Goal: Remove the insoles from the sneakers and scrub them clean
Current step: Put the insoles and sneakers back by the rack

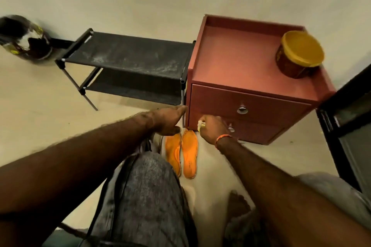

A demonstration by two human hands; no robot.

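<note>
Gripping a small pale object (201,124) we cannot identify, our right hand (210,129) sits curled before the red cabinet (241,78). Our left hand (168,119) extends with fingers straight, grip wide, left of the cabinet. Two orange insoles (181,155) lie side by side on the floor below the cabinet's front corner.
</note>
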